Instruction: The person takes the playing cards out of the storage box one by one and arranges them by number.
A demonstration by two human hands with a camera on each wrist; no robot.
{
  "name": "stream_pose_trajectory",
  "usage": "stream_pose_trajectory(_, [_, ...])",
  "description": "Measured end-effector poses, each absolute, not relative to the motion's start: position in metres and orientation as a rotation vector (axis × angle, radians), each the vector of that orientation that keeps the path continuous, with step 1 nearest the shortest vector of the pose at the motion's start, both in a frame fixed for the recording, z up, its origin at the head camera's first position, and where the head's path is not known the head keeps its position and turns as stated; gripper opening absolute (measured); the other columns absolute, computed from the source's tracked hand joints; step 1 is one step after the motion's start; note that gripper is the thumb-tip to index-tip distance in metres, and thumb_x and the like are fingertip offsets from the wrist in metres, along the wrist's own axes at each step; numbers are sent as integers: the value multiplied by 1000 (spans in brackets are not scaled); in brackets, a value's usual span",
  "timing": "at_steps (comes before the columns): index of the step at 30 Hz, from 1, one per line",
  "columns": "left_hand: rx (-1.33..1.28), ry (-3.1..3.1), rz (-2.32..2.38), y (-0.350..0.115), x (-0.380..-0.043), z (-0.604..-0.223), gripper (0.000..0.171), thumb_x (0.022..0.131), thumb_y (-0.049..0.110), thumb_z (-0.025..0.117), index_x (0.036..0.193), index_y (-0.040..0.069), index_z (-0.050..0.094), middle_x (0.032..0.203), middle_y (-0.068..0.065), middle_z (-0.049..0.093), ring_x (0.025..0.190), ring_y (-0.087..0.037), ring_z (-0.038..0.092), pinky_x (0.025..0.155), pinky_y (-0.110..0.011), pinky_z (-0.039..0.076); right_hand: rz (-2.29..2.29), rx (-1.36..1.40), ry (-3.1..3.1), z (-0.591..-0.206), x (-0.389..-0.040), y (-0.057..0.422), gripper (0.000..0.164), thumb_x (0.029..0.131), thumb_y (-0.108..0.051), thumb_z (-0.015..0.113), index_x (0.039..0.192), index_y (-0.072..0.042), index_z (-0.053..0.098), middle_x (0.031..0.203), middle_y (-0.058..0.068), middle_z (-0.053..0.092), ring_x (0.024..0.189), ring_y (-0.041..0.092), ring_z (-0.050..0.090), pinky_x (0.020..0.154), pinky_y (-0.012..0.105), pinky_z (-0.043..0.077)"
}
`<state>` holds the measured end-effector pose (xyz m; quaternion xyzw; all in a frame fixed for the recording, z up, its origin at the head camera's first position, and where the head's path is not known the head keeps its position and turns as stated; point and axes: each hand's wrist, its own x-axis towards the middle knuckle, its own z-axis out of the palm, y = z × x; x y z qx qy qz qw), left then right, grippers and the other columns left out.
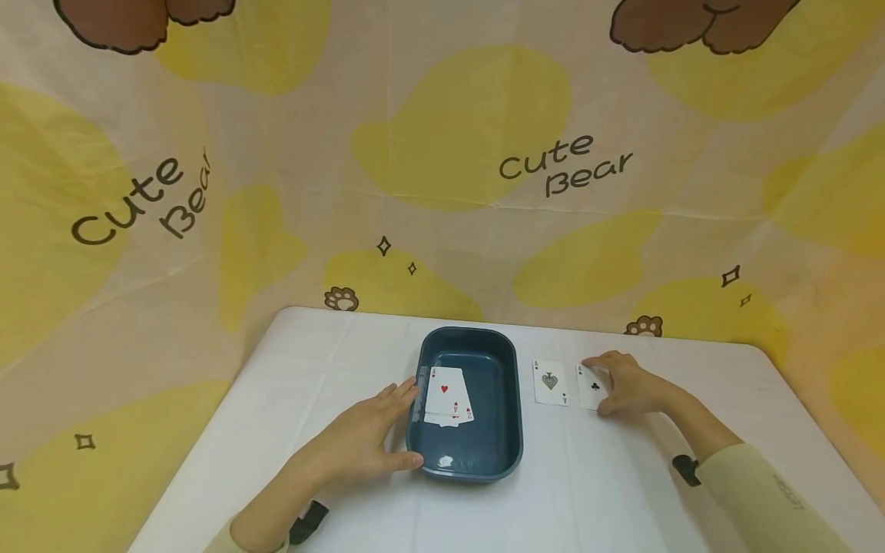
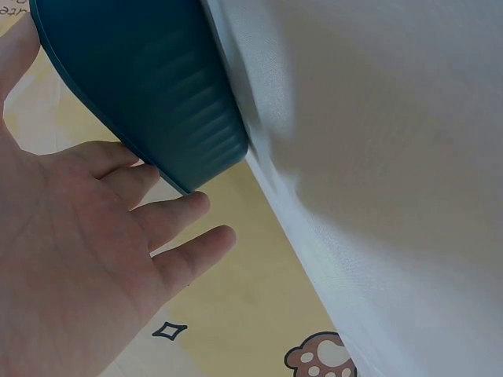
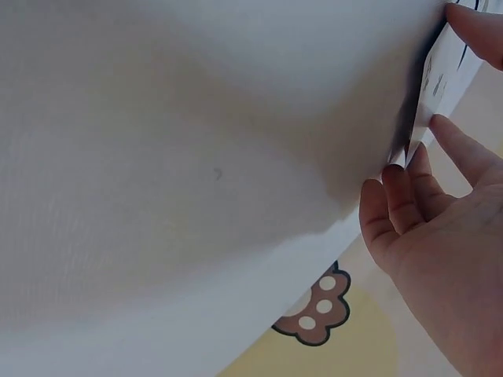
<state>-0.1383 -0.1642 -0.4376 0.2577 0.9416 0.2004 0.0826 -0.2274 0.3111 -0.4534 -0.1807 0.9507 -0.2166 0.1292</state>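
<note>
My left hand lies along the near-left side of a dark blue rectangular tray, fingertips and thumb at its rim. Fairly straight, spread fingers show beside the tray's ribbed outer wall in the left wrist view. Inside the tray, red-suited playing cards overlap, an ace of hearts on top. To the right of the tray, an ace of spades lies face up on the table. My right hand pinches an ace of clubs between thumb and fingers at opposite edges, covering its right part.
A white-covered table carries the tray and cards. Behind it hangs a yellow and cream cloth printed with "Cute Bear". Dark bands circle both wrists below the sleeves.
</note>
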Motion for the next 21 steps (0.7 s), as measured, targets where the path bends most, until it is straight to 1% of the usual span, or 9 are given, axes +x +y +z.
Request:
stream_pose_trajectory(7, [758,2809,601,-164,-138,-436,102,86,63,76,164,10,37,172,1,28,153,-38,35,116,-62,38,-643,-497,2751,-452,-226,312,84,67,-11,87,144,1,57,144,31,49,124,47,44,101,67,44])
stream_pose_trajectory(14, [737,2810,573,-164,-138,-438,103,86,66,75,165,13,34,172,5,25,154,-35,33,117,-59,37,-649,-495,2755,-453,-225,312,83,67,-10,86,145,2,57,144,31,48,125,48,43,102,69,43])
stream_pose_trajectory(16, [739,2810,569,-164,-138,-437,104,86,67,74,165,13,34,172,5,25,154,-35,32,117,-59,37,-655,-502,2758,-454,-224,312,84,67,-10,85,145,2,57,144,31,48,125,48,42,102,70,43])
stream_pose_trajectory(21, [743,2808,588,-164,-138,-438,103,86,64,76,165,13,35,172,4,27,154,-37,33,116,-61,38,-660,-517,2768,-455,-225,313,84,67,-12,84,145,3,56,145,32,48,127,49,43,103,70,42])
